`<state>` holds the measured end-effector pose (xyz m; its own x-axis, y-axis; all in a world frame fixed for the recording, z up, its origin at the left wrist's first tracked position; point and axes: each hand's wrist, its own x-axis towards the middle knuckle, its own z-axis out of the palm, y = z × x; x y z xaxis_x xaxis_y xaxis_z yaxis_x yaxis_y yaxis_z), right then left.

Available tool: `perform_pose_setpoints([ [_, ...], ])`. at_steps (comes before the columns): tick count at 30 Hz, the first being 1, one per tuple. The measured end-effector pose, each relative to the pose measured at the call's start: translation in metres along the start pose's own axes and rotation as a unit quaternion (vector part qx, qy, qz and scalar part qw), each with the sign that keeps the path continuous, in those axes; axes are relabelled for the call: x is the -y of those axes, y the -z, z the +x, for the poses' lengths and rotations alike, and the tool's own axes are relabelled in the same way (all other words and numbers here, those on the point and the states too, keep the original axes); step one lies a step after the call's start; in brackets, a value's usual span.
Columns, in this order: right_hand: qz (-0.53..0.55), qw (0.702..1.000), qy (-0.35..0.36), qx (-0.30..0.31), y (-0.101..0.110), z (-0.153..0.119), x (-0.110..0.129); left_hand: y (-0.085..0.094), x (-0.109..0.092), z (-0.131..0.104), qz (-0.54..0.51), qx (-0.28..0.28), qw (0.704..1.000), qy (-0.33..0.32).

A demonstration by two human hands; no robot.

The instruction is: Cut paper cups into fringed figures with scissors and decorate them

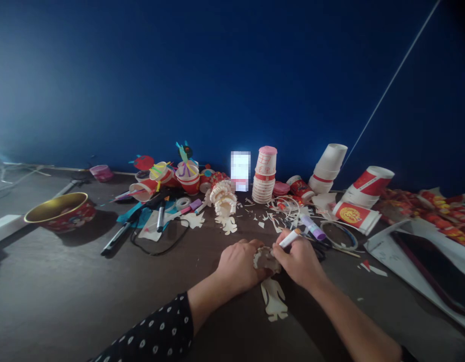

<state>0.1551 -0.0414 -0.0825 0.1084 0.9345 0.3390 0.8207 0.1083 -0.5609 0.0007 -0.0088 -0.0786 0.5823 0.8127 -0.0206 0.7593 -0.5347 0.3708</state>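
Held scalloped piece [265,260] btwn hands w/ L hand [237,266], gripped white pen [289,239] in R hand [302,261]. Prob risked tear/smudge from hard pen pressure, skew from loose L hold, snag on pale cutout [275,301] below hands.

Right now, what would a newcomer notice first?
A bright, pixelated rectangle before the dark blue wall at the back, with a tall cup stack just right of it. Nearer, the right hand holds a white pen at a scalloped piece, the left hand touching it.
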Motion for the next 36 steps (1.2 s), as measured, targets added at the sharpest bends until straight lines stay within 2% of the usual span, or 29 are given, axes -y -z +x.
perform_pose_setpoints([
  [10,-0.019,1.0,0.005,-0.019,-0.0017,0.0002,-0.0025,0.0024,-0.0029,-0.0004,0.007,0.015,1.0,0.018],
  [16,-0.032,0.999,-0.006,-0.019,0.0004,0.0001,-0.0012,-0.0001,-0.0007,-0.0003,-0.001,0.001,1.0,0.008],
  [22,-0.043,0.999,-0.004,-0.022,0.0017,-0.0001,-0.0004,0.0017,-0.0025,-0.0004,0.003,0.016,1.0,0.022],
  [30,-0.033,0.999,-0.008,-0.022,0.0019,0.0001,0.0006,0.0008,-0.001,-0.0005,-0.005,0.008,1.0,0.019],
  [33,0.012,0.999,-0.011,-0.033,0.002,0.0004,-0.0017,-0.0012,0.0007,-0.0006,-0.011,-0.004,1.0,0.01],
  [35,0.104,0.993,-0.04,-0.044,0.0022,0.0013,-0.0048,-0.0026,0.0015,-0.0008,-0.018,-0.011,1.0,0.006],
  [36,0.179,0.98,-0.071,-0.048,0.0022,0.002,-0.0067,-0.0033,0.0018,-0.0009,-0.022,-0.012,1.0,0.007],
])
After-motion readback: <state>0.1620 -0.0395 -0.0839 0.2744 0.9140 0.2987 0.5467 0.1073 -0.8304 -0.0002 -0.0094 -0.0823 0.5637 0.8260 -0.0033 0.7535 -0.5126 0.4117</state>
